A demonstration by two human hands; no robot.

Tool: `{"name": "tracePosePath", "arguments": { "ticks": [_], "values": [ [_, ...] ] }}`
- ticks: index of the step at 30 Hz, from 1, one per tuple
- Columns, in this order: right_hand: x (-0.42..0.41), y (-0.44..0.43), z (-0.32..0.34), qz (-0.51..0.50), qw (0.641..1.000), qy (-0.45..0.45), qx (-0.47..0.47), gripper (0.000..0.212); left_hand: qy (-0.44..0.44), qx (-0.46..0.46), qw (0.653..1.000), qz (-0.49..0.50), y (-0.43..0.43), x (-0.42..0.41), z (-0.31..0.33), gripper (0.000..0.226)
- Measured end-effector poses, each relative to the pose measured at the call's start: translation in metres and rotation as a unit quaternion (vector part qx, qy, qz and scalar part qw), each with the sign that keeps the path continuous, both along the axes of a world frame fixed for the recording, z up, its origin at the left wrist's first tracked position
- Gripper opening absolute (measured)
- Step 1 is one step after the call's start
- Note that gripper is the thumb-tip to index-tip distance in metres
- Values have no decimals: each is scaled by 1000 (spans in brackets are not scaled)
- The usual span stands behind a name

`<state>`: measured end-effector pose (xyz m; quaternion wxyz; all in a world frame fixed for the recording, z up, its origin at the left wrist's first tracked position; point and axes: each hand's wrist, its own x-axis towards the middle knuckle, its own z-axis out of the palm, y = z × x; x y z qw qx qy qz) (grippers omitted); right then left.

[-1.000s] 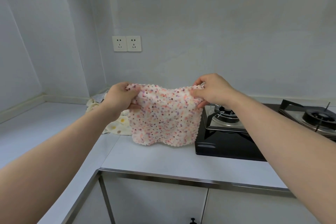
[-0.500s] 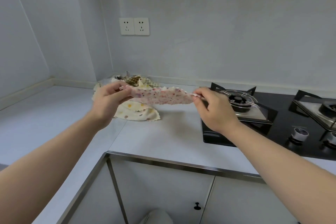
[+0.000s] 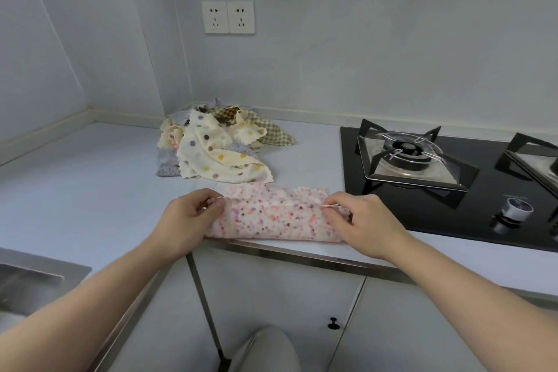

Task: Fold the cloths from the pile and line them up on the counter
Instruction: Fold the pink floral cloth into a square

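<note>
Near the front edge of the counter [image 3: 99,190], the left hand [image 3: 187,217] and right hand [image 3: 362,220] each pinch one end of the pink speckled cloth [image 3: 271,214]. It lies flat, its long axis running left to right between them. The unfolded pile [image 3: 217,148] lies just behind.

Head view, angled down, near counter [image 3: 90,190]

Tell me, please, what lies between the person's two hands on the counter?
In the head view, the folded pink speckled cloth spans the gap between the left hand and the right hand; each hand pinches one end.
</note>
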<state>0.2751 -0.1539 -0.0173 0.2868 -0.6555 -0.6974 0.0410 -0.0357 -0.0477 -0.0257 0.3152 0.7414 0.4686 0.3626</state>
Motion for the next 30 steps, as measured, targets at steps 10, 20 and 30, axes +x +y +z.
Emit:
{"name": "tracePosePath", "arguments": {
  "ticks": [10, 20, 30],
  "values": [
    [-4, 72, 5, -63, 997, -49, -9, 23, 161, 73, 983, 54, 65, 30, 2, 10],
    [1, 87, -28, -89, 990, -102, -50, 19, 215, 99, 971, 28, 88, 28, -26, 14],
    [6, 82, 6, -75, 979, 178, -72, 31, -28, 8, 999, 30, 76, 27, 10, 24]
  ]
}}
